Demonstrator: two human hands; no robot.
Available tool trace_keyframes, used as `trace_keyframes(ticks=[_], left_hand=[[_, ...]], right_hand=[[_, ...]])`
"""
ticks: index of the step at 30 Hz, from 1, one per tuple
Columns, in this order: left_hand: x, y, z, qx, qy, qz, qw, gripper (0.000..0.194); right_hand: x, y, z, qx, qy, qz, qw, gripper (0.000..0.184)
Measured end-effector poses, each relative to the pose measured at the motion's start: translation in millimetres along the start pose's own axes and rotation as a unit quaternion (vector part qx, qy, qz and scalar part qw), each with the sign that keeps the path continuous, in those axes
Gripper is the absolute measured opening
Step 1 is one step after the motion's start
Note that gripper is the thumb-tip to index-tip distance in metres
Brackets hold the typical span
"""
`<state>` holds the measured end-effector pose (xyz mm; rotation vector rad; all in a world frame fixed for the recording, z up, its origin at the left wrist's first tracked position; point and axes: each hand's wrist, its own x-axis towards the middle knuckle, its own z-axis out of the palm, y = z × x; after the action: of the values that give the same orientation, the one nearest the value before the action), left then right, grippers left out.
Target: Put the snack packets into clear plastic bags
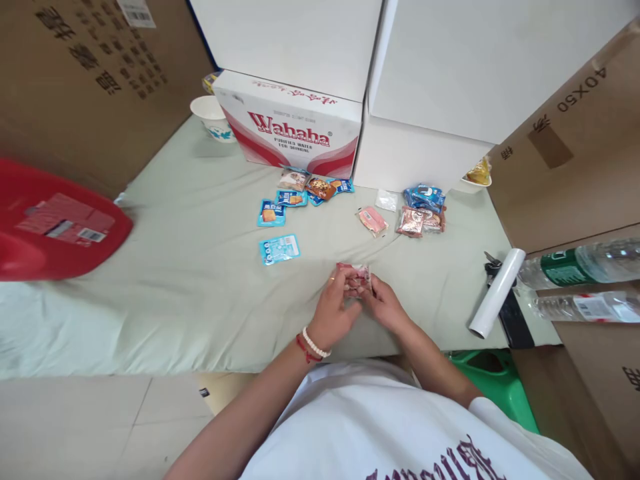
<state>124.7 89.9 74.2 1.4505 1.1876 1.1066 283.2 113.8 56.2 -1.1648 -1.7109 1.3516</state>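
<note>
Between my two hands is a small red-and-clear snack packet [360, 269], held just above the cloth or against it; I cannot tell which. My left hand [334, 310] is closed on its left side, and beaded bracelets circle that wrist. My right hand [385, 307] grips the right edge, with the fingertips of both hands close together over the wrapper. Beyond them lie a pink snack packet [372, 221] and a light blue packet [279, 249], the latter off to the left.
Several blue and brown packets [321, 189] lie before the Wahaba-style red-and-white water carton [295, 133]. More packets [411, 221] sit right. A paper cup [213, 120], red jug [60, 227], white roll [497, 293] and plastic bottles [590, 263] edge the cloth-covered table [200, 300].
</note>
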Motion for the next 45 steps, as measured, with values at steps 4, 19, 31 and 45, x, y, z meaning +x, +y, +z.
trace_keyframes(ticks=[4,19,31,45], left_hand=[[-15.3,-2.1,-10.2,-0.009,-0.031,-0.001,0.999,0.05],[-94.0,-51.0,-98.4,0.286,0.181,-0.066,0.939,0.029],[-111.8,-71.6,-95.2,0.4,0.225,0.101,0.883,0.014],[-116.9,-69.2,-93.0,0.327,0.225,-0.008,0.918,0.019]], right_hand=[[12.9,14.0,-54.1,0.054,0.156,0.053,0.985,0.036],[120.9,51.6,-222.8,-0.219,0.465,0.177,0.839,0.043],[122.1,16.6,-209.9,-0.422,0.437,0.082,0.79,0.045],[250.3,-2.7,-107.6,-0.425,0.258,0.127,0.858,0.01]])
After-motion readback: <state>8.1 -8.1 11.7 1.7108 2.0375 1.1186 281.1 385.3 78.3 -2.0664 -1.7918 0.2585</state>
